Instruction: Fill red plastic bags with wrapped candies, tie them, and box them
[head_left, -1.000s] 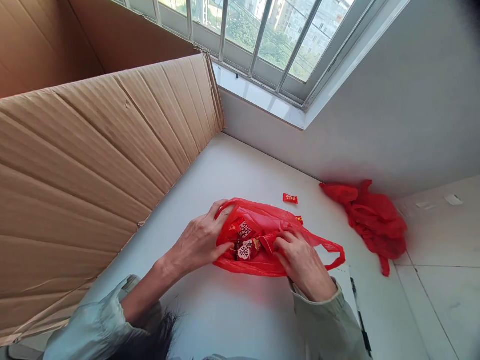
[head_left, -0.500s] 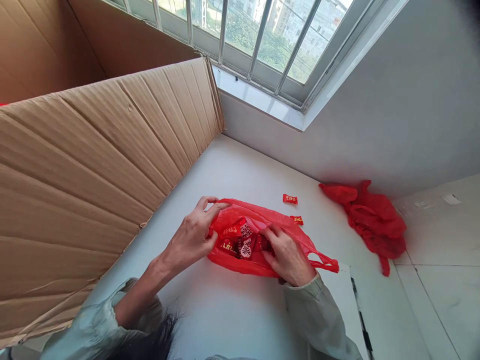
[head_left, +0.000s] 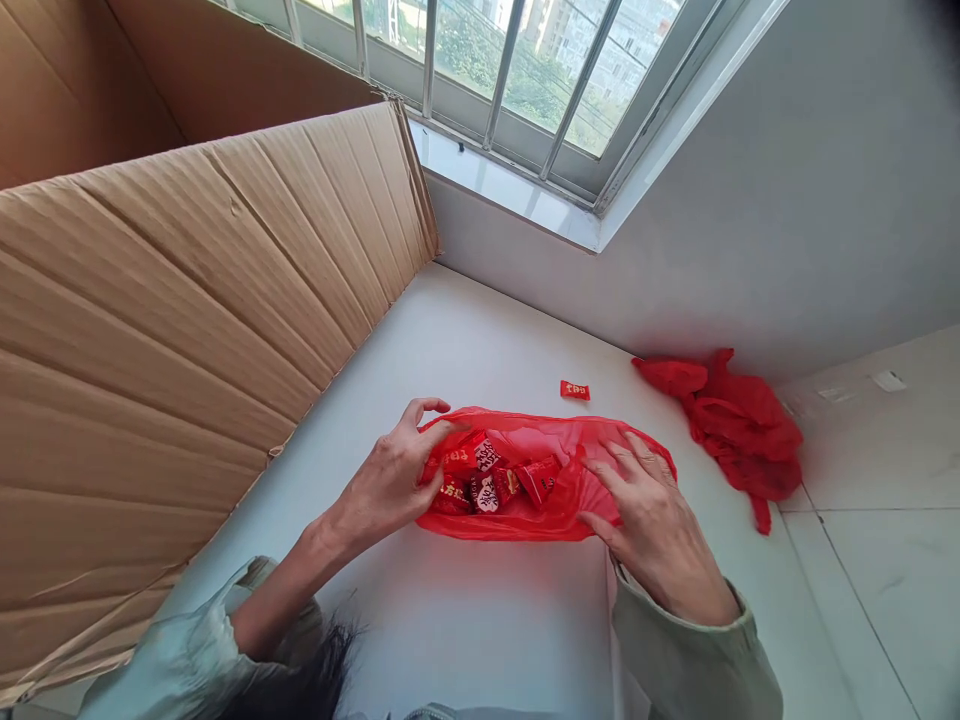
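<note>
A thin red plastic bag [head_left: 517, 528] lies on the white table with its mouth spread wide. Several wrapped candies [head_left: 487, 490], red with gold or pink-and-white print, are gathered in its left half. My left hand [head_left: 394, 465] has hold of the bag's left end, the thumb at the rim and the fingers curled around it. Over the bag's right end rests my right hand [head_left: 649, 510], its fingers spread flat on the plastic. One loose red candy [head_left: 574, 390] lies on the table just beyond the bag.
A tall open cardboard box [head_left: 225, 310] takes up the left side. Another crumpled red plastic bag [head_left: 739, 425] lies against the wall at the right. Behind the white table [head_left: 480, 330] is a barred window [head_left: 525, 90] with a sill.
My right hand has moved right from the candies and its fingers have spread. The bag's right end has opened out, and the second loose candy no longer shows. My left hand keeps its place.
</note>
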